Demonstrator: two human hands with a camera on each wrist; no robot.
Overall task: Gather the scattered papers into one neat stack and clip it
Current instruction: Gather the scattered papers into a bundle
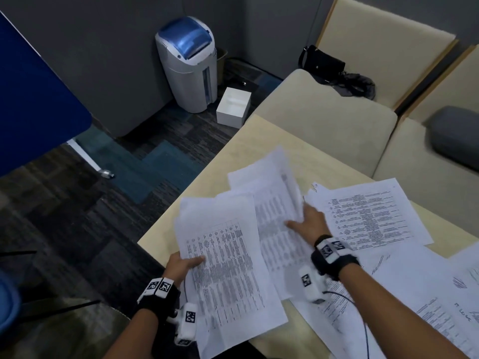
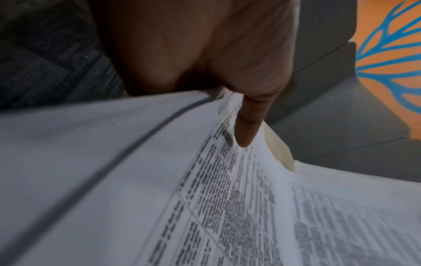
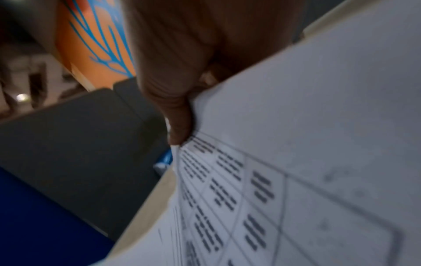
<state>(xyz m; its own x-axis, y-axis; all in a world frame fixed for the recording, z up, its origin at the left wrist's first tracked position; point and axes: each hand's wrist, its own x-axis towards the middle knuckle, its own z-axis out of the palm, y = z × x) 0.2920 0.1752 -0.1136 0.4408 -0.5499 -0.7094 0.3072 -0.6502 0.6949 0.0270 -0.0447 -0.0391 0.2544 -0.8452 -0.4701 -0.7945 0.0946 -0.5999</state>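
Observation:
Printed sheets lie scattered over the beige table [image 1: 261,141]. My left hand [image 1: 189,263] grips a bundle of table-printed papers [image 1: 225,270] at its left edge, thumb on top, and the bundle hangs over the table's near corner. In the left wrist view the thumb [image 2: 246,126] presses on the top sheet [image 2: 227,207]. My right hand [image 1: 300,216] pinches a few curled sheets [image 1: 277,193] lifted beside the bundle. In the right wrist view its thumb [image 3: 177,117] clamps the paper edge [image 3: 307,135]. More sheets [image 1: 368,213] lie flat to the right.
Further papers [image 1: 427,301] spread toward the near right. Cream seats [image 1: 326,120] carrying a black bag [image 1: 321,60] and a grey cushion [image 1: 456,136] stand beyond the table. On the carpet to the left are a grey-blue bin [image 1: 186,63] and a white box [image 1: 233,106].

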